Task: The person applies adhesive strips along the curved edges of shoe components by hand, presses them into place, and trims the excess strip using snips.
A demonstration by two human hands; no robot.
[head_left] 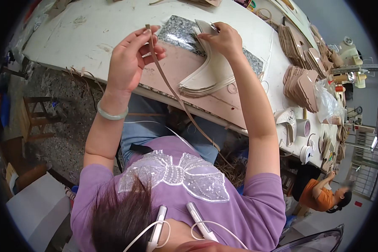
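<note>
We hold a long thin tan strip (172, 90) in our left hand (130, 59). The fingers are pinched shut on its top end. The strip hangs down from there, over the edge of the table (84, 33) and down to our lap.

Our right hand (224, 40) is closed on the top of a stack of curved cream pieces (210, 73). The stack lies on the table, between our two hands and a bit to the right. It rests partly on a speckled stone slab (178, 31) and partly on a flat pink sheet (176, 67). The strip crosses over the pink sheet on its way down.

Further right on the table we see more piles of tan cut pieces (300, 82), standing close together. Just beside them is a clear plastic bag (327, 103); we cannot tell what is in it. Near the table's end are two white tape rolls (303, 128). Loose thin scraps lie on the speckled floor (63, 138) under the table. A wooden stool (35, 115) stands on our left, and a white box (38, 208) sits low on the left. Far off to the right, another person in an orange shirt (317, 194) bends over the table's end, well apart from us.

White earphone cords (155, 231) hang at our neck.
</note>
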